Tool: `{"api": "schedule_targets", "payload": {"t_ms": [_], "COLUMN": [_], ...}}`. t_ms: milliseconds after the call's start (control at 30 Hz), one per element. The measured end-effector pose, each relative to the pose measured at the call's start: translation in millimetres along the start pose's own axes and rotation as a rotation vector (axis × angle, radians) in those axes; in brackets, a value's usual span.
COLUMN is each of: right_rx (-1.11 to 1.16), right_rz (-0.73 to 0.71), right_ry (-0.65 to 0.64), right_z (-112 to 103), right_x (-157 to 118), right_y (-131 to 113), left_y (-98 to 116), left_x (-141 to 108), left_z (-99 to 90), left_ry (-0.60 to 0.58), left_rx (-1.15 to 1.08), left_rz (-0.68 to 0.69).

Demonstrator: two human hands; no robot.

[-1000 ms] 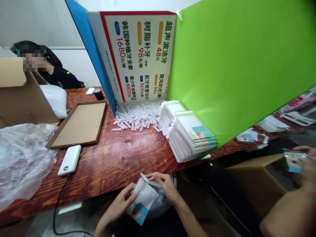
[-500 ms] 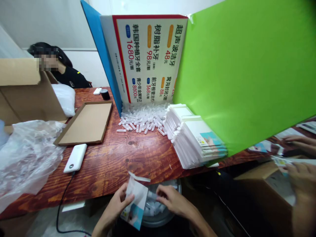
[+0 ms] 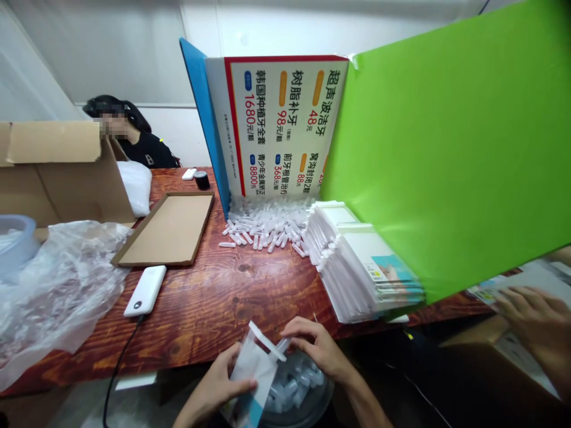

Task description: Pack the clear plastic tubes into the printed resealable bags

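Note:
My left hand (image 3: pixel 220 380) is closed on a flat printed packet (image 3: pixel 259 364), white with a blue picture at its lower end and a white strip along its top edge. My right hand (image 3: pixel 322 349) pinches a small translucent tube (image 3: pixel 283 344) beside that strip; whether the tube is inside the packet mouth I cannot tell. Below both hands is a round grey tub (image 3: pixel 325 401) with many similar tubes (image 3: pixel 294 383) in it. The packet covers the tub's left part.
On the wooden table (image 3: pixel 196 321) lie a heap of tubes (image 3: pixel 272 226), a stack of packets (image 3: pixel 352 279), a cardboard tray (image 3: pixel 169 232) and a cabled power bank (image 3: pixel 146 291). A green panel (image 3: pixel 446 160) stands right. Another person's hand (image 3: pixel 533 321) is at right; a person (image 3: pixel 149 148) sits behind.
My right hand has risen from over the tub to the packet's top strip, bringing a tube. The packet has tilted, its strip now slanting down to the right. The view has shifted slightly.

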State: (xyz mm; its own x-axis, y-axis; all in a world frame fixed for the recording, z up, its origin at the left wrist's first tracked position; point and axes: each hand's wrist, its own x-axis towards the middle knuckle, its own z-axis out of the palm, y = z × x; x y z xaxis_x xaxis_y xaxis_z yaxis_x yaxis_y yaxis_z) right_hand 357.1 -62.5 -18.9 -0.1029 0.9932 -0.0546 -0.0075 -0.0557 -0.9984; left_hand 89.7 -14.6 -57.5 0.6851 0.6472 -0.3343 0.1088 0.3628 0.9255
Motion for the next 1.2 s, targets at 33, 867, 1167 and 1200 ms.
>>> {"api": "schedule_targets", "payload": {"t_ms": [33,867,1167,1200], "right_rx": [-0.027,0.279,-0.164,-0.28], "right_rz": [0.007,0.168,0.185,0.232], "right_ry": [-0.016,-0.178,0.244,0.272], "right_z": [1,37,0,-13], "right_x": [1,-11,-55,-68], "right_y": [0,23,23,14], "left_y": [-1,15,-29,-38], "left_x": [1,10,41,50], "left_z": [-0.2,13.7,44.1,48.3], "left_ry": [-0.021,-0.044,-0.092,-0.167], "left_rx": [-0.002,0.105,0.39,0.339], "left_rz": [-0.001,-0.029,-0.056,-0.072]}}
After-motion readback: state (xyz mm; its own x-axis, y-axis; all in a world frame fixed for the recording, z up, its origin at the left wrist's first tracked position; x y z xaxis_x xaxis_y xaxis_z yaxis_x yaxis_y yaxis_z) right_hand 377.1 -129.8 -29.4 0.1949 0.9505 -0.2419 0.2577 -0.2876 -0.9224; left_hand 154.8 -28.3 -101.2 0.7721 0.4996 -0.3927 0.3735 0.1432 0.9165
